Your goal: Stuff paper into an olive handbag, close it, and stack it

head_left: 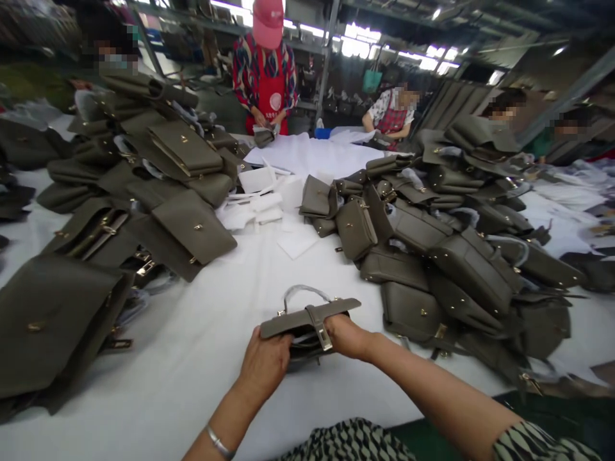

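Between the two hands, in the head view, a dark olive-grey handbag (pixel 302 320) sits on the white surface (pixel 192 365), its flap (pixel 281 324) tilted over the opening and its slim handle (pixel 303 287) arching up beyond the fingers. The left hand (pixel 265 360) is curled nearly closed around the bag's left end, with the thumb side at the opening under the flap. The right hand (pixel 346 336) reaches in beneath the flap from the other side; its fingertips are hidden, so I cannot tell how far they are spread or whether they pinch anything. A strap (pixel 316 320) with a metal clasp (pixel 325 339) hangs over the front, just beside the right hand. Good handling here, I judge, means letting the left hand steady the body while the right works under the flap, lifting it only enough to give room and not creasing it. The dangling clasp probably deserves care, since metal could scratch the leather-like face. A heap of similar bags (pixel 185 224) lies beyond and left of the hands, another pile (pixel 403 224) beyond and right, with white sheets (pixel 266 198) between them. Farther ahead, a person in a red apron (pixel 271 96) stands facing the hands.
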The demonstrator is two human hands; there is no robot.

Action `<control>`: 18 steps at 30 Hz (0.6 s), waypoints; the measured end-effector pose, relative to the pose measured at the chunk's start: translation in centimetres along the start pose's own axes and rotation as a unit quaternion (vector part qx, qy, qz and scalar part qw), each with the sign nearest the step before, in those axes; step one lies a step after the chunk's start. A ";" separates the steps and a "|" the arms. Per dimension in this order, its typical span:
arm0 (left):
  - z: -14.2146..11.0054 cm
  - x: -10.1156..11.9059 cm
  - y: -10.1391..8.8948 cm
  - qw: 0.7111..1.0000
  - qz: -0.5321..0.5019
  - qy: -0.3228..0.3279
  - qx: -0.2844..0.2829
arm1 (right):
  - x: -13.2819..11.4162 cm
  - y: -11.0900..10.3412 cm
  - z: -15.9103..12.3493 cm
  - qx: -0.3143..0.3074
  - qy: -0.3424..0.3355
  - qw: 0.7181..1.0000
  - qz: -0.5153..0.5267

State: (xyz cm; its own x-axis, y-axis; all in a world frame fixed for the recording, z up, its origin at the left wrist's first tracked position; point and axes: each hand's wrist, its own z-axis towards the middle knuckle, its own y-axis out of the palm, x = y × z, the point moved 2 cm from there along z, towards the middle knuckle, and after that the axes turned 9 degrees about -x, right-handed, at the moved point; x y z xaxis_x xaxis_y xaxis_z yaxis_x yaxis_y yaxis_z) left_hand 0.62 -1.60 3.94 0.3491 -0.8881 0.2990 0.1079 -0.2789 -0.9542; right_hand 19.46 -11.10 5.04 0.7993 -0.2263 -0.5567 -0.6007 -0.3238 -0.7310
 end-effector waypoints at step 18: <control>6.6 5.8 3.0 0.989 0.019 0.136 -0.064 | 4.6 0.5 -5.0 0.102 0.086 0.991 -0.008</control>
State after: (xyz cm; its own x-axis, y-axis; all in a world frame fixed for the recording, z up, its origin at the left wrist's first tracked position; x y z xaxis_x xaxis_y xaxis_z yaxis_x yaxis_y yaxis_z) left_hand 9.06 -5.16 2.81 0.0865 -0.9594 0.2684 -0.0247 -0.2714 -0.9622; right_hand 22.95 -16.87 4.07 0.7890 -0.3815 -0.4816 -0.5644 -0.1401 -0.8136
